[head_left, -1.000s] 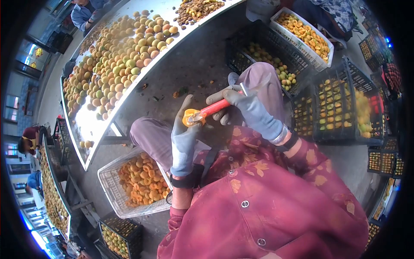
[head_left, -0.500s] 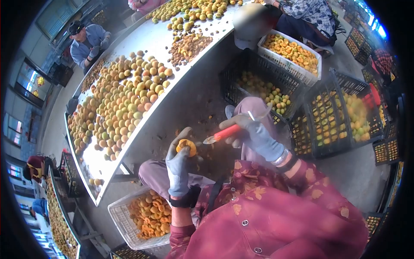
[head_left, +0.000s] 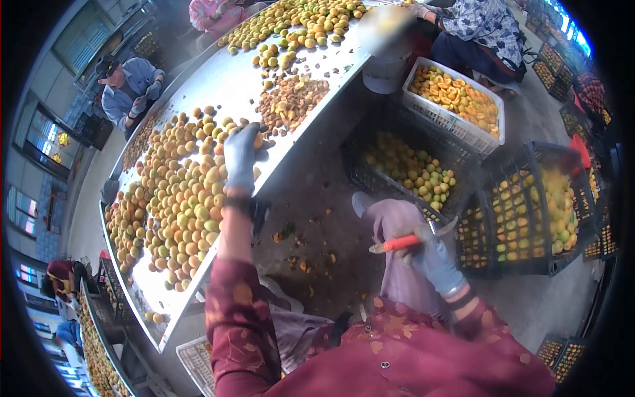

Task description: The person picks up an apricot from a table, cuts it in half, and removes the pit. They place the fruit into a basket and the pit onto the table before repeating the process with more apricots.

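Reaching over the white sorting table (head_left: 218,92), my left hand (head_left: 241,149) is in a grey glove with its fingers curled around an apricot (head_left: 258,140), which shows at their right side. More whole apricots (head_left: 188,192) lie just left of that hand. A heap of brown pits (head_left: 291,102) sits just beyond the fingertips. Over my knee, my gloved right hand (head_left: 426,255) is closed round a knife with a red handle (head_left: 401,243). Its short blade points left.
Black crates of apricots (head_left: 423,175) and a white basket of apricot halves (head_left: 456,99) stand to the right. Below the table's near corner is another white basket (head_left: 197,360). A person in blue (head_left: 132,86) sits across the table; other people work nearby.
My left hand has moved from in front of me up to the table; the opened apricot it held is no longer seen in it. My right hand has moved right and down with the knife.
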`<act>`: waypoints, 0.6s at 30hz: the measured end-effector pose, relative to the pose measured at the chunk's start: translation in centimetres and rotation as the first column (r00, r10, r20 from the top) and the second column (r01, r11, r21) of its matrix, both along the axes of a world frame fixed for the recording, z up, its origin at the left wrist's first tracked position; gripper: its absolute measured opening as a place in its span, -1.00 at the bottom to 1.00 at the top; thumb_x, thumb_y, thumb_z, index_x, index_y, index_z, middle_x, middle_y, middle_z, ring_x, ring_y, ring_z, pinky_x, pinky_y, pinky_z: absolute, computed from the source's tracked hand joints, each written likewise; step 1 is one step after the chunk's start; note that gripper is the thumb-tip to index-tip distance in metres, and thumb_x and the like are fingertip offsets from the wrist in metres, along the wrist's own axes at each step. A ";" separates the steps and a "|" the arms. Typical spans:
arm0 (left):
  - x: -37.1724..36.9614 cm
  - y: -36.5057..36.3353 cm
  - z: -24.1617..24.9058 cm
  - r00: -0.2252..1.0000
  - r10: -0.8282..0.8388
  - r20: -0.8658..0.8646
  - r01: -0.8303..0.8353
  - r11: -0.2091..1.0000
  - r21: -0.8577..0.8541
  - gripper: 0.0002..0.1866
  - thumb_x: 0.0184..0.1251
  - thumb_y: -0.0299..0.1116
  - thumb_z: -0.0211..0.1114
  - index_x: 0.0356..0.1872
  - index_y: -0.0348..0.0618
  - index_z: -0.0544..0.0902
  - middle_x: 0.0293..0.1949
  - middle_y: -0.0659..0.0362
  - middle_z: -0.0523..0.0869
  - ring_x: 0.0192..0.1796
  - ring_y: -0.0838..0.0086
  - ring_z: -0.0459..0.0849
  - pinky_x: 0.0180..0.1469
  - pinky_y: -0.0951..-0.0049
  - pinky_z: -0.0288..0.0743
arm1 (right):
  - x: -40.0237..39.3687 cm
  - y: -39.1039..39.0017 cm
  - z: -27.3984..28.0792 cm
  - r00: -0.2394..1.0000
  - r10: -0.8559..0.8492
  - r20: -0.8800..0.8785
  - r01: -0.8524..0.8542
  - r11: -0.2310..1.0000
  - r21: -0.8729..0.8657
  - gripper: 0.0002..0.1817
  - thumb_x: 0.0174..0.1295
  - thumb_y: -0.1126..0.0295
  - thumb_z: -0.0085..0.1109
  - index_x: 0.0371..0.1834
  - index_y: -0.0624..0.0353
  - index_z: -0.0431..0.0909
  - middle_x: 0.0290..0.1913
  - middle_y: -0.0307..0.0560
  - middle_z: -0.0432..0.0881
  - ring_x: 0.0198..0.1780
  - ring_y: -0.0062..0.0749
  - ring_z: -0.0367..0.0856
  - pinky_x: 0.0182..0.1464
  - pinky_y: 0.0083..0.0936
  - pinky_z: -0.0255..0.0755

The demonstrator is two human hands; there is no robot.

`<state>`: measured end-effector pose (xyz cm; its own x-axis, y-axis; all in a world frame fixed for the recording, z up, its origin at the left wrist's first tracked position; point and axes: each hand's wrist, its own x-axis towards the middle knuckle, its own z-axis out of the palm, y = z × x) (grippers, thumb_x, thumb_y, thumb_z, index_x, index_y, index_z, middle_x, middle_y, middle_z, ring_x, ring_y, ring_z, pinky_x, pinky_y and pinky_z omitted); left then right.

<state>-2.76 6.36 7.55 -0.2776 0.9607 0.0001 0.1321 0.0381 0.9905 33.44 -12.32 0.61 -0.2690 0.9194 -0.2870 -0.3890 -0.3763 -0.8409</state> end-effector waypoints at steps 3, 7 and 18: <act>-1.4 7.6 -2.9 0.974 0.082 -0.211 -0.121 0.977 -0.177 -0.76 0.33 -0.23 0.22 -0.36 -0.22 0.62 -0.53 0.16 0.63 -0.60 0.52 0.58 -0.59 0.51 0.46 | 0.4 0.2 -0.3 1.000 0.003 -0.019 -0.002 0.996 0.085 -0.41 0.38 -0.08 -0.05 0.01 0.34 0.54 -0.32 -0.01 0.67 -0.40 -0.52 0.60 -0.37 -0.64 0.47; -2.4 9.2 -4.0 0.982 -0.058 -0.179 0.017 0.975 -0.221 -0.67 0.33 -0.23 0.22 0.02 -0.19 0.67 -0.51 0.22 0.62 -0.57 0.54 0.59 -0.55 0.55 0.46 | 1.0 0.6 -0.1 0.999 0.019 0.035 -0.020 0.999 0.031 -0.41 0.36 -0.09 -0.01 -0.01 0.32 0.56 -0.31 0.03 0.68 -0.38 -0.46 0.63 -0.36 -0.61 0.49; -12.8 -20.1 11.4 0.651 0.248 -0.717 -0.255 0.962 0.101 -0.64 0.39 -0.34 0.12 0.13 -0.21 0.62 -0.11 0.15 0.75 -0.19 0.65 0.65 -0.20 0.61 0.52 | 0.9 0.2 -1.9 0.999 -0.048 -0.004 0.048 0.998 -0.030 -0.48 0.42 0.00 -0.06 -0.04 0.33 0.56 -0.34 -0.02 0.66 -0.39 -0.52 0.59 -0.39 -0.68 0.49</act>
